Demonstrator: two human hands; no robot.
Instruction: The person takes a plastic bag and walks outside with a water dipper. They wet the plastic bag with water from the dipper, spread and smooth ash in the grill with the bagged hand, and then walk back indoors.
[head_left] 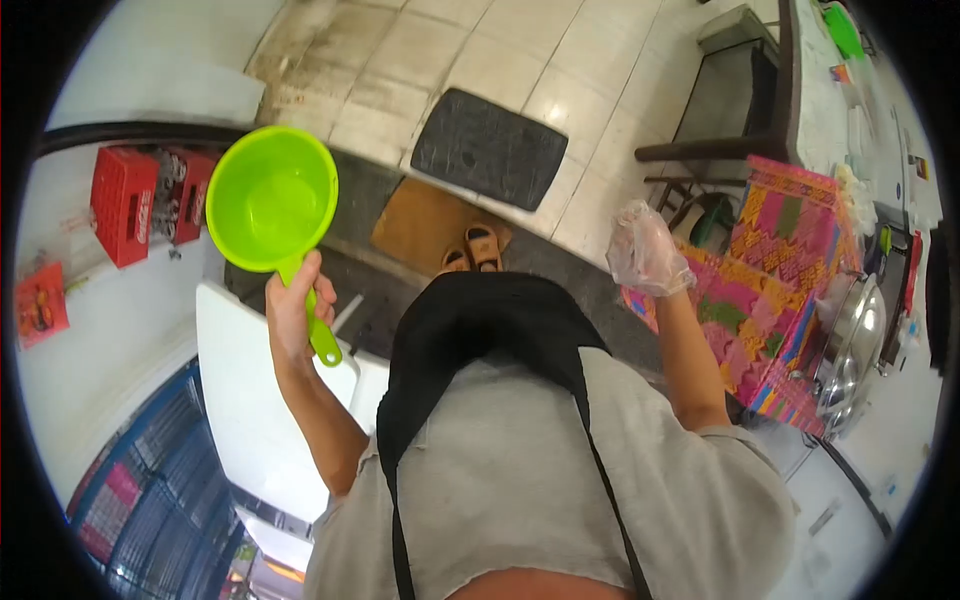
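Note:
A bright green plastic dipper (pixel 272 198) is held out on the left, its round bowl facing up toward me. My left hand (pixel 300 300) is bare and wrapped round the dipper's handle, close to the bowl. Out to the right, my right hand (pixel 650 250) wears a clear, crinkled plastic glove. Its fingers are blurred by the bunched plastic, and no object shows in it. Nearest to that hand is a pink and orange patterned cloth (pixel 770 290).
Red crates (pixel 126 205) stand at the left by a white wall. A white panel (pixel 265 400) lies beneath my left arm. Ahead are a dark mat (pixel 490 148), a brown mat (pixel 410 225) and a step edge. A table, a chair and a metal lid (pixel 855 340) are at the right.

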